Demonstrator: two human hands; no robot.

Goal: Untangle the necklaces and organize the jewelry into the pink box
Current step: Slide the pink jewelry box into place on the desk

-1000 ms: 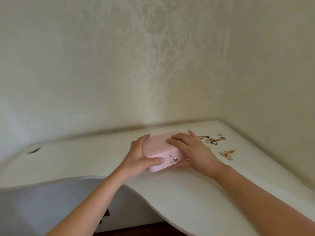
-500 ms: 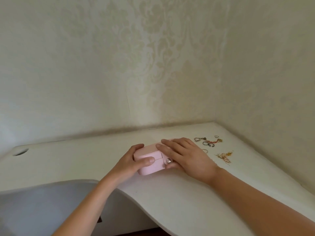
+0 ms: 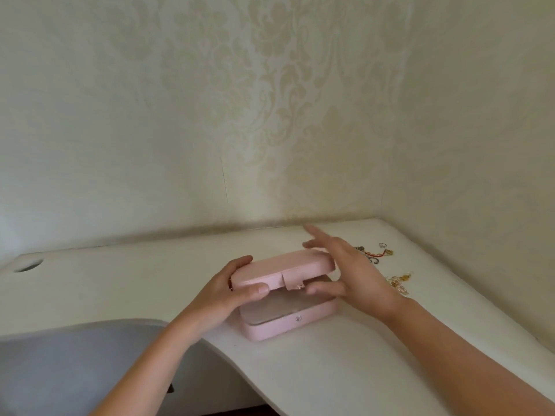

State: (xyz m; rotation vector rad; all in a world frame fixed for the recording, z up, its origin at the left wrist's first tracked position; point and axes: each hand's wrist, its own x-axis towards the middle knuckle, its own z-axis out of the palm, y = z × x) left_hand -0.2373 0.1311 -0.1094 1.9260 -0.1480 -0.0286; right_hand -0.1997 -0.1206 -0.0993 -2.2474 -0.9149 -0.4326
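Observation:
The pink box (image 3: 288,325) stands on the white desk (image 3: 330,370) near its front edge, with its lid (image 3: 282,270) lifted partway and the snap tab hanging at the front. My left hand (image 3: 222,292) grips the lid's left end, thumb along its front edge. My right hand (image 3: 357,274) is at the lid's right end, fingers straight above it and thumb under its front edge. A tangle of dark and red necklaces (image 3: 375,253) and a gold cluster (image 3: 399,282) lie on the desk to the right, behind my right hand.
Patterned walls close off the desk at the back and right, forming a corner. A cable hole (image 3: 28,265) sits at the desk's far left. A grey chair seat (image 3: 75,364) is below the curved front edge.
The box was closed with both hands on it; its snap has since come undone and the lid has risen. My right fingers have lifted off the lid and spread.

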